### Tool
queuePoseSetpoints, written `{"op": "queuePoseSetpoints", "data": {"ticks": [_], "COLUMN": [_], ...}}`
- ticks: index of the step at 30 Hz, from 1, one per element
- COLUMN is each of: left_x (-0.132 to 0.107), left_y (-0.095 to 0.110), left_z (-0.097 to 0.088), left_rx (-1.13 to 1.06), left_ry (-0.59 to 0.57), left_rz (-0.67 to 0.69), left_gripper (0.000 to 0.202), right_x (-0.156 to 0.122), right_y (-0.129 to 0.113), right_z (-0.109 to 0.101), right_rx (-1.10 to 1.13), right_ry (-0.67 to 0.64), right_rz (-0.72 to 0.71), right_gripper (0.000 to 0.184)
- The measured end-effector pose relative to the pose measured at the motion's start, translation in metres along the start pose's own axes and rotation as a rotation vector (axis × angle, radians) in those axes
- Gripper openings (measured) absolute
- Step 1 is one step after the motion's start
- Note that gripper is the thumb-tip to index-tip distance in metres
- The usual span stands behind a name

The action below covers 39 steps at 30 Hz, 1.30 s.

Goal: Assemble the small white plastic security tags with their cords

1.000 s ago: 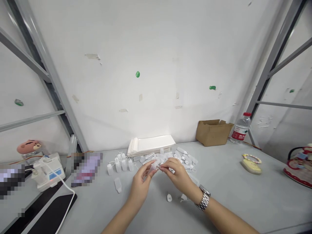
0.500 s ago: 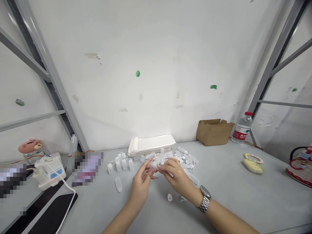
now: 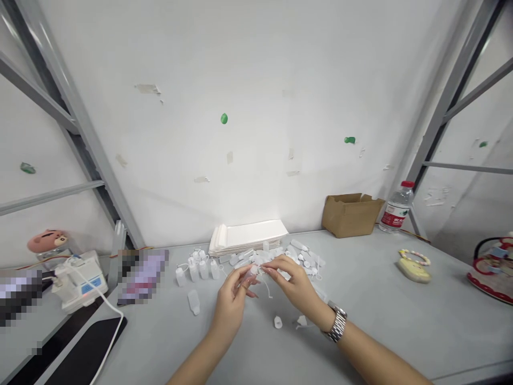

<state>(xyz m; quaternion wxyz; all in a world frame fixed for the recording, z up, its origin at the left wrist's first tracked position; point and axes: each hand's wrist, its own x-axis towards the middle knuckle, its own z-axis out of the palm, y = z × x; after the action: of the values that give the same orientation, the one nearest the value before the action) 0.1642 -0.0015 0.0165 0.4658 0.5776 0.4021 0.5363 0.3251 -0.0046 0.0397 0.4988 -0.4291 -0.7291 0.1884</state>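
Observation:
My left hand (image 3: 231, 299) pinches a small translucent plastic bottle (image 3: 249, 276) over the grey table (image 3: 380, 310). My right hand (image 3: 290, 283), with a metal watch on the wrist, pinches the bottle's top; a thin white tether hangs from it. Behind my hands lies a pile of similar small bottles and caps (image 3: 298, 255). A row of upright small bottles (image 3: 197, 270) stands to the left, with one bottle lying on its side (image 3: 193, 301) in front. Loose caps (image 3: 278, 322) lie below my right hand.
A stack of white bags (image 3: 248, 236) lies by the wall. A cardboard box (image 3: 350, 215) and a water bottle (image 3: 395, 209) stand at the back right. A yellow toy (image 3: 414, 266) and a red bag (image 3: 492, 267) are on the right; a white device with cable (image 3: 78, 280) on the left.
My hands have stayed together on the small bottle; the right hand's fingers rose slightly at its top and the white tether now hangs loose below.

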Motion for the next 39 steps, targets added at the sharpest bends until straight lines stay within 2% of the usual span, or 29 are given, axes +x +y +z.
{"op": "queuePoseSetpoints", "data": {"ticks": [13, 19, 23, 29, 36, 39], "left_x": [-0.004, -0.005, -0.005, -0.005, -0.006, -0.006], "left_y": [0.002, -0.001, -0.004, -0.005, -0.008, -0.007], "left_z": [0.007, 0.007, 0.004, 0.001, 0.0, 0.002], "left_rx": [-0.049, -0.053, 0.032, 0.129, 0.203, 0.193], "left_ry": [-0.062, -0.101, -0.11, -0.114, -0.1, -0.049], "left_rz": [-0.007, 0.019, 0.024, 0.13, 0.192, 0.185], "left_gripper": [0.049, 0.045, 0.043, 0.033, 0.03, 0.03], "right_x": [0.0, 0.0, -0.001, 0.002, 0.002, 0.002], "right_y": [0.003, 0.002, 0.001, 0.003, 0.006, 0.003], "right_z": [0.008, 0.01, 0.011, 0.007, 0.012, 0.012], "right_rx": [0.3, 0.334, 0.428, 0.508, 0.679, 0.711], "right_ry": [-0.021, -0.017, -0.071, -0.118, -0.186, -0.163], "right_rz": [0.278, 0.299, 0.308, 0.28, 0.499, 0.521], "right_gripper": [0.014, 0.012, 0.014, 0.015, 0.024, 0.026]}}
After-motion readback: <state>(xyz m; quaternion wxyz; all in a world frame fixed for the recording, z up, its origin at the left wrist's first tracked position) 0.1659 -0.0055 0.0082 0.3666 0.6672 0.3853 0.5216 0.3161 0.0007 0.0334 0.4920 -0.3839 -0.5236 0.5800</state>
